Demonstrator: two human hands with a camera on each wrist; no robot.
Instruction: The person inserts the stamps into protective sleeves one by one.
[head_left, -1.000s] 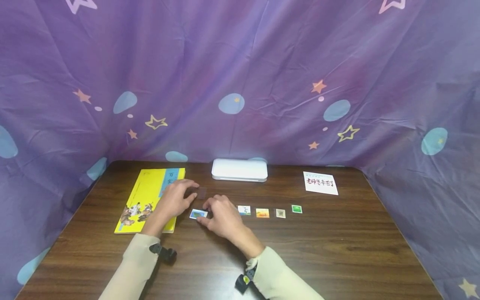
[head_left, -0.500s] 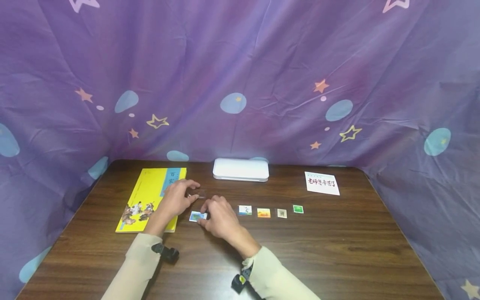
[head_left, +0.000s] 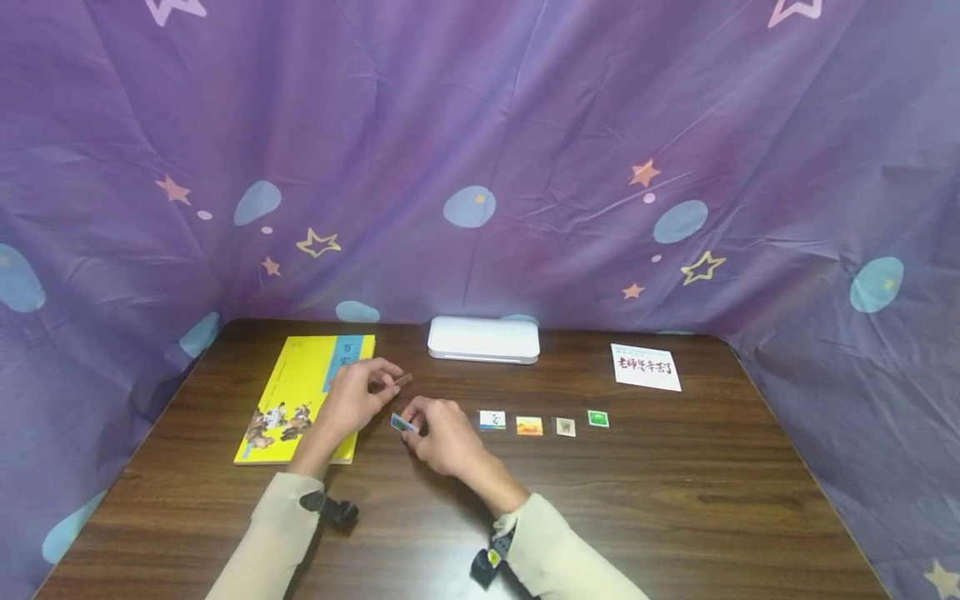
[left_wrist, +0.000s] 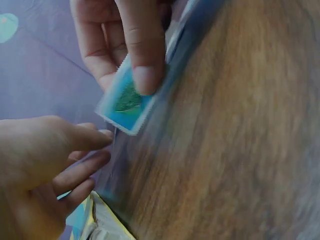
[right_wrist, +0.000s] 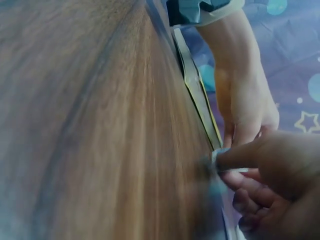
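Between thumb and fingers, my right hand [head_left: 446, 437] pinches a blue stamp [head_left: 401, 422] with a green patch, raised and tilted above the table. The left wrist view shows the stamp's [left_wrist: 129, 107] serrated white edge, the thumb lying over its face. Just beyond it, my left hand [head_left: 357, 395] pinches a small clear plastic sleeve [head_left: 403, 380] by its near end, above the table beside the book. Stamp and sleeve are apart. The right wrist view shows the stamp only edge-on and blurred.
A row of small stamps lies right of my right hand: white [head_left: 492, 420], orange [head_left: 529, 427], grey [head_left: 566, 427] and green [head_left: 598, 418]. A yellow book [head_left: 300, 392] lies under my left forearm. At the back are a white case [head_left: 483, 338] and a white card [head_left: 646, 367].
My right hand has picked the blue stamp up off the table and tilted it. The clear sleeve in my left hand has turned from lying flat to tilted and raised.
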